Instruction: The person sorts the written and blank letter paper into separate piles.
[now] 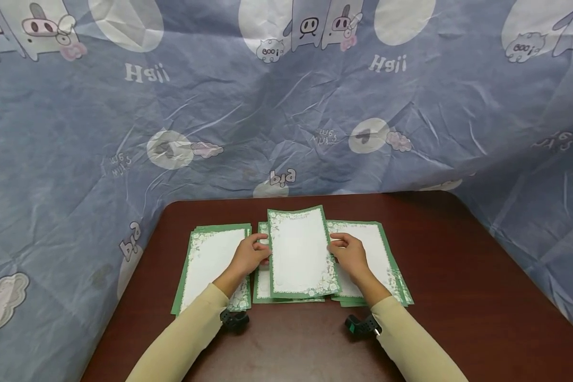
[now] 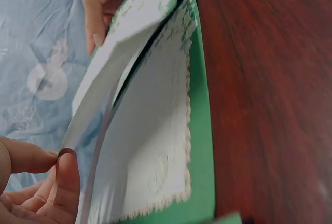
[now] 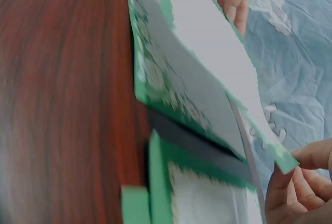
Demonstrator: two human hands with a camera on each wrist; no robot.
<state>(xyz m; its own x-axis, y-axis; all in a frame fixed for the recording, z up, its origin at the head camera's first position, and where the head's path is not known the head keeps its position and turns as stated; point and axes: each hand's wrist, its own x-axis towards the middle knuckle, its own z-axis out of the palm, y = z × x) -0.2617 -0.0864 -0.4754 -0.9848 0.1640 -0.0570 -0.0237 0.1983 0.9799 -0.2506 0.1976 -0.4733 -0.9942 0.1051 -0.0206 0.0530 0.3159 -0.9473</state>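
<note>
A white paper sheet with a green floral border (image 1: 300,254) is raised over the middle of the table, bowed slightly in the wrist views. My left hand (image 1: 248,254) pinches its left edge between thumb and fingers. On the opposite edge, my right hand (image 1: 350,255) pinches it the same way; the right wrist view shows thumb and finger at a green corner (image 3: 286,163). Beneath the raised sheet lies a middle pile of matching sheets (image 1: 262,284), mostly hidden by it.
A left pile of the same bordered paper (image 1: 215,260) lies beside my left hand, its sheets slightly fanned. The right pile (image 1: 365,239) sits partly under my right hand. Everything rests on a dark red-brown wooden table (image 1: 458,276). Behind its far edge hangs a blue printed cloth (image 1: 277,106).
</note>
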